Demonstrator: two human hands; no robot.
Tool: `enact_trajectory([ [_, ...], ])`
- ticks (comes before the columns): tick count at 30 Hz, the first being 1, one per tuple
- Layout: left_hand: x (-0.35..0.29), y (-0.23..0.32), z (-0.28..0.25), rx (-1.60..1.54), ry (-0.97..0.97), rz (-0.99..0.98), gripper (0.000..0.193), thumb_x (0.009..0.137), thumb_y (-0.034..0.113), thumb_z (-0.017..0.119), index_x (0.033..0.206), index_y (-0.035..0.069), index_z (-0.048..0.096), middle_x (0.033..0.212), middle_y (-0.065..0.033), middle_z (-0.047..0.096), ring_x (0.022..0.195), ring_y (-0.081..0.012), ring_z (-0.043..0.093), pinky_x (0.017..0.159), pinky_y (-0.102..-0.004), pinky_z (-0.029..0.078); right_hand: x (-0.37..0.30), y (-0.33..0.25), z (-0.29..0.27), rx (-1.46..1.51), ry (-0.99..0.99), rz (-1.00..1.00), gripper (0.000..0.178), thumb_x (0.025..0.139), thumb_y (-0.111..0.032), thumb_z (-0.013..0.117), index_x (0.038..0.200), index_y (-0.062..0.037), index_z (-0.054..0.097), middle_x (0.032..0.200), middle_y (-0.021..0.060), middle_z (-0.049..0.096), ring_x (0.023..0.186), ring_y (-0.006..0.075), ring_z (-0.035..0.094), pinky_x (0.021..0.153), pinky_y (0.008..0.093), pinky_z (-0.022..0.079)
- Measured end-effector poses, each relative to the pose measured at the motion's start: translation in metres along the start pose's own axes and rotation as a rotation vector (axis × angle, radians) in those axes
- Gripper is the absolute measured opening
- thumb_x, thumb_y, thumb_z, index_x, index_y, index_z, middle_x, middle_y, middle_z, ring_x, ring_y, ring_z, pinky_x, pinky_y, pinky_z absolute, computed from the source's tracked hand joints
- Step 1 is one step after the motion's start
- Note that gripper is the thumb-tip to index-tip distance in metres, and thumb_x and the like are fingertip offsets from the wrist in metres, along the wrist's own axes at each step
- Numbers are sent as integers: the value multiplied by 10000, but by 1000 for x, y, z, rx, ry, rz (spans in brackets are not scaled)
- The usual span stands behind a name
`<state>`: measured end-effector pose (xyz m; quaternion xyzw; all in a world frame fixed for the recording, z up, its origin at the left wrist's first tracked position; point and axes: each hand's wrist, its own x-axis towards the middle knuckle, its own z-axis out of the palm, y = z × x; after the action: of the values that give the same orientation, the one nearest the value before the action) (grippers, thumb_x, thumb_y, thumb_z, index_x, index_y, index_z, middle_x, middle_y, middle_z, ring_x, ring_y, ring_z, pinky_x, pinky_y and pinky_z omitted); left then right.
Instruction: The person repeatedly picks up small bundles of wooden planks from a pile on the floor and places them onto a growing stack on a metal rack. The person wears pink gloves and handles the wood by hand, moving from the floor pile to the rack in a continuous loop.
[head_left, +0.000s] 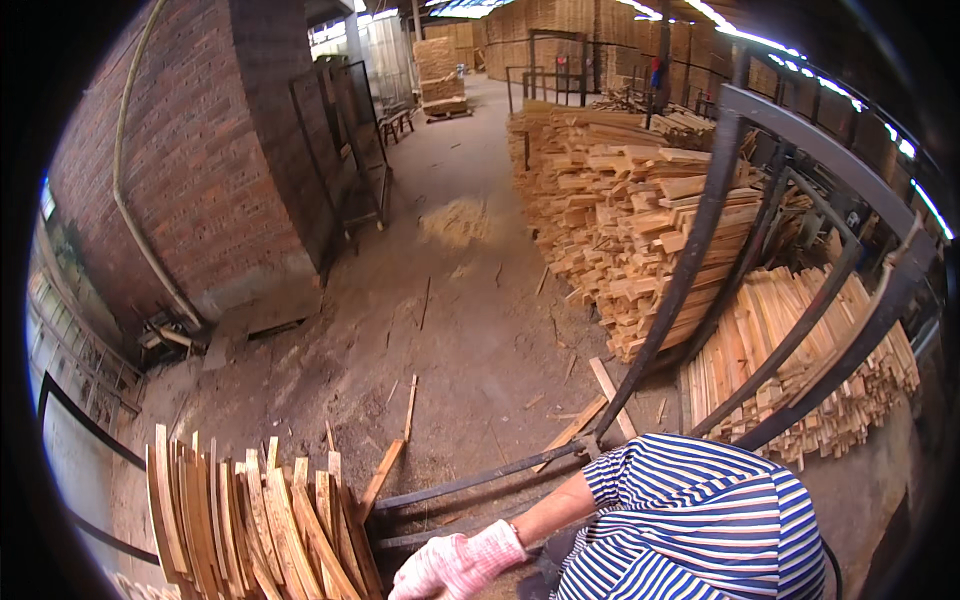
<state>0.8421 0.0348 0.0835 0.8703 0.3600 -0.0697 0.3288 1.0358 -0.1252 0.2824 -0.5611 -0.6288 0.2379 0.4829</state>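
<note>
My right hand, in a pinkish-white knitted glove, reaches down and left at the lower edge. Its arm comes from a blue-and-white striped sleeve. The fingertips run out of the picture, so their grip is hidden. Just left of the glove stands a bundle of thin wooden strips, roughly upright and packed side by side. I cannot make out whether the glove touches them. My left hand does not show.
A dark metal frame rises on the right, its low bar crossing ahead of me. Stacked wooden strips and a lower pile stand behind it. Loose sticks and sawdust lie on the floor. A brick wall stands left.
</note>
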Motion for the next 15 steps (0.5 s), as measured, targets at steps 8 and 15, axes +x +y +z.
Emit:
enact_trajectory([
  [8, -2, -110, -36, -100, -151, -55, 628, 852, 487, 727, 1282, 42, 618, 1210, -210, 670, 1167, -370, 615, 994, -409, 485, 32, 124, 8, 112, -197, 574, 544, 885, -385, 625, 1350, -105, 579, 1302, 137, 637, 1223, 297, 589, 1050, 393, 458],
  [15, 200, -225, -86, -39, 0, -94, 862, 821, 609, 701, 1414, 18, 494, 1375, -239, 564, 1301, -382, 508, 1103, -426, 397, 72, 268, 97, 462, -83, 918, 601, 891, -193, 719, 1410, 6, 490, 1316, 186, 618, 1215, 249, 600, 1035, 355, 480],
])
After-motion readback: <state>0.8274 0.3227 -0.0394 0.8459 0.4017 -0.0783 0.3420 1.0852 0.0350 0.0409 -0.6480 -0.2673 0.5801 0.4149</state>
